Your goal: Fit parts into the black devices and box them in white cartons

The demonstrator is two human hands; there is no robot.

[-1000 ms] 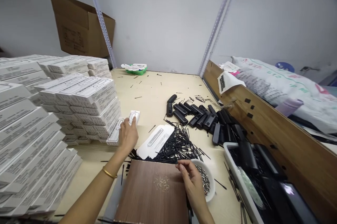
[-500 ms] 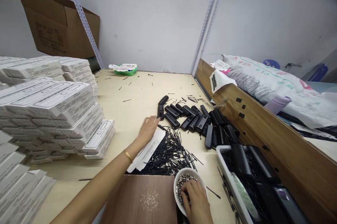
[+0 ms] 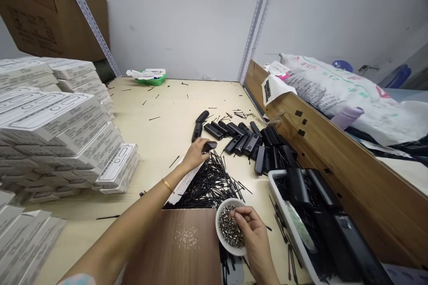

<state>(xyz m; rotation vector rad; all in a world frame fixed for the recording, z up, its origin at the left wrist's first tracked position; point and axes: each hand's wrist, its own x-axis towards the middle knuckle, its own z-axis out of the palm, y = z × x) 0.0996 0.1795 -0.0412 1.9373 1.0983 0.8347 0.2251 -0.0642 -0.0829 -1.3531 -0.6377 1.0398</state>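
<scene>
My left hand (image 3: 195,155) is closed on a small black plastic case (image 3: 210,146), just above a heap of thin black sticks (image 3: 212,178). Under that wrist lies a flattened white carton (image 3: 183,184). My right hand (image 3: 252,233) is over the right rim of a white bowl (image 3: 218,231), thumb and forefinger pinched together. Small shiny metal pieces (image 3: 229,227) fill the bowl; whatever is between those fingertips is too small to make out. Several more black cases (image 3: 240,135) lie beyond the heap.
Stacked white boxes (image 3: 60,120) stand at the left. In front of me is a brown board (image 3: 174,249) with pale specks on it. A white tray (image 3: 284,213) of black cases sits at the right, by a wooden partition (image 3: 334,155). A green basket (image 3: 152,80) is at the back.
My left hand has picked up a black case from beside the heap. My right hand has lifted out of the metal pieces and pinched its fingers. The view has shifted slightly.
</scene>
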